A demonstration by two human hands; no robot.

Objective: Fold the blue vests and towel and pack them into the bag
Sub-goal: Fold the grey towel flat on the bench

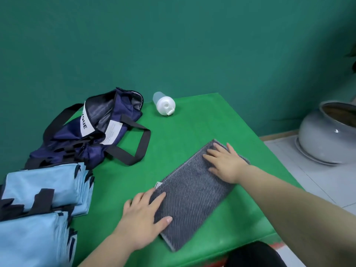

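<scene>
While the folded grey towel (194, 187) lay slantwise on the green table (192, 122), I watched both hands flat on it: left hand (143, 216) on its near end, fingers loosely spread, right hand (225, 162) on the far end, fingers spread too. Folded vests (38, 189) sat stacked at near left, just beside the open bag (96, 132) beyond them. Far off, a bottle (163, 106) lay on its side.

Grey striped towel (194, 186), light-blue vests (40, 191), navy bag (100, 130), green table (192, 120).
</scene>
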